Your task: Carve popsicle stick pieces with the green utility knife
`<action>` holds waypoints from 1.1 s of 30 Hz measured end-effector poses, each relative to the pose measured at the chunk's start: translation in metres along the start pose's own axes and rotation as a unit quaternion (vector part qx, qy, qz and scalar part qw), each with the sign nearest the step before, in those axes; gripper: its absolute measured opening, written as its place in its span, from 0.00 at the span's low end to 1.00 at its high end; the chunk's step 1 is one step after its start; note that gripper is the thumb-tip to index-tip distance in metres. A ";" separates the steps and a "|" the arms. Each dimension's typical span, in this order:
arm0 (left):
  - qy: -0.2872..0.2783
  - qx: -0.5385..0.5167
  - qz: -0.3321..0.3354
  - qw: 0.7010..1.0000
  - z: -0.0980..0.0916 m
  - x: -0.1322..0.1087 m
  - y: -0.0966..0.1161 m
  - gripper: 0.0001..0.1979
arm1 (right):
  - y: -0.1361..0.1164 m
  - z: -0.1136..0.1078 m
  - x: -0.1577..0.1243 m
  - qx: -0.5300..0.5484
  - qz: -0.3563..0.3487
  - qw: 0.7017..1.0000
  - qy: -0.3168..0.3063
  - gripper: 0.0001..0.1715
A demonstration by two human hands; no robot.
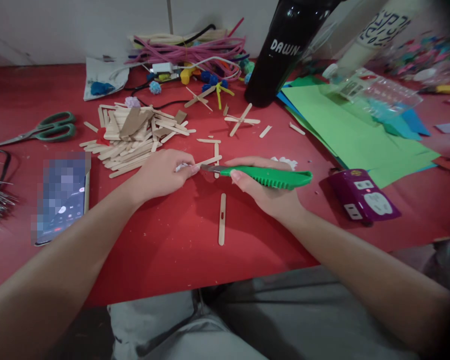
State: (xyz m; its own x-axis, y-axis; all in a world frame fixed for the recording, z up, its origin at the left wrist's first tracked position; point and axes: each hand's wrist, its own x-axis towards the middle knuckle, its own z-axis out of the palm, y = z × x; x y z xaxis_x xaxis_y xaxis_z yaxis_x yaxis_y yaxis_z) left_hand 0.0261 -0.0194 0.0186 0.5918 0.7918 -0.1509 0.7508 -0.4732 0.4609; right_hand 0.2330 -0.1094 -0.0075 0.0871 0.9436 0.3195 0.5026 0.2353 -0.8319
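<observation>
My right hand is closed around a green utility knife, its blade pointing left. The blade tip meets a wooden craft stick that my left hand pinches at its near end on the red table. Something small and white shows between my left fingers. Another craft stick with a slot cut in it lies just in front of my hands. A heap of craft sticks sits right behind my left hand.
A phone lies at the left, green-handled scissors behind it. A purple power adapter sits at the right by green paper sheets. A black bottle, pink cords and crossed sticks stand farther back.
</observation>
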 end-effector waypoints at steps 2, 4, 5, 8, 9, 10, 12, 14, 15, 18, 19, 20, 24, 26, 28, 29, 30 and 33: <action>-0.001 -0.002 0.004 1.000 -0.001 0.000 0.000 0.18 | 0.000 0.000 0.000 -0.002 0.003 1.000 0.003 0.08; -0.004 -0.006 0.007 1.000 -0.001 0.000 -0.001 0.18 | 0.001 0.000 0.000 -0.003 0.006 1.000 0.002 0.08; -0.007 -0.008 0.008 1.000 -0.001 0.000 -0.001 0.18 | 0.001 0.000 0.000 -0.003 0.007 1.000 0.001 0.09; -0.011 -0.007 0.011 1.000 -0.002 0.001 -0.002 0.18 | 0.001 0.000 0.001 -0.001 0.013 1.000 -0.007 0.09; -0.011 -0.006 0.012 1.000 -0.002 0.001 -0.002 0.18 | 0.000 -0.001 0.002 0.001 0.015 1.000 -0.009 0.09; -0.012 -0.004 0.012 1.000 -0.002 0.001 -0.001 0.18 | 0.000 -0.001 0.002 0.004 0.019 1.000 -0.010 0.08; -0.013 -0.002 0.012 1.000 -0.002 0.001 -0.001 0.18 | -0.001 0.000 0.003 0.012 0.026 1.000 -0.012 0.08; -0.012 -0.002 0.010 1.000 -0.002 0.002 0.000 0.18 | -0.001 0.000 0.003 0.018 0.029 0.999 -0.011 0.07; -0.012 -0.002 0.008 1.000 -0.002 0.002 0.001 0.18 | -0.002 0.001 0.004 0.020 0.029 0.999 -0.009 0.06; -0.012 -0.003 0.006 1.000 -0.002 0.002 0.000 0.18 | -0.004 0.002 0.004 0.027 0.029 0.999 -0.006 0.06; -0.012 -0.004 0.007 1.000 -0.002 0.003 0.000 0.18 | -0.004 0.003 0.004 0.030 0.030 0.999 -0.007 0.06; -0.011 -0.005 0.009 1.000 -0.002 0.003 -0.001 0.18 | -0.005 0.003 0.004 0.030 0.031 0.999 -0.009 0.06; -0.014 -0.002 0.011 1.000 -0.002 0.003 -0.002 0.18 | -0.008 0.003 0.004 0.017 0.025 0.999 -0.013 0.06; -0.018 0.003 0.009 1.000 -0.002 0.003 -0.001 0.18 | -0.006 0.003 0.004 0.026 0.029 0.999 -0.009 0.06; -0.023 0.011 0.007 1.000 -0.003 0.002 0.000 0.18 | -0.001 0.003 0.004 0.070 0.047 0.996 -0.008 0.06; -0.025 0.014 0.006 1.000 -0.003 0.001 0.000 0.18 | 0.003 0.003 0.004 0.102 0.060 0.993 -0.008 0.07; -0.025 0.017 0.006 1.000 -0.002 0.001 0.000 0.18 | 0.007 0.003 0.004 0.137 0.070 0.988 -0.006 0.08; -0.017 0.019 0.008 1.000 0.000 0.001 -0.001 0.18 | 0.014 0.003 0.004 0.186 0.078 0.979 0.016 0.09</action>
State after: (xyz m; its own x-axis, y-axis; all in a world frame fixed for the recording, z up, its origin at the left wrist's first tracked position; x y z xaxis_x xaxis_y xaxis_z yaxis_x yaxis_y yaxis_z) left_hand 0.0260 -0.0179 0.0184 0.6132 0.7706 -0.1739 0.7514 -0.5010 0.4295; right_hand 0.2377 -0.1012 -0.0197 0.1676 0.9685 0.1841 0.1337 0.1627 -0.9776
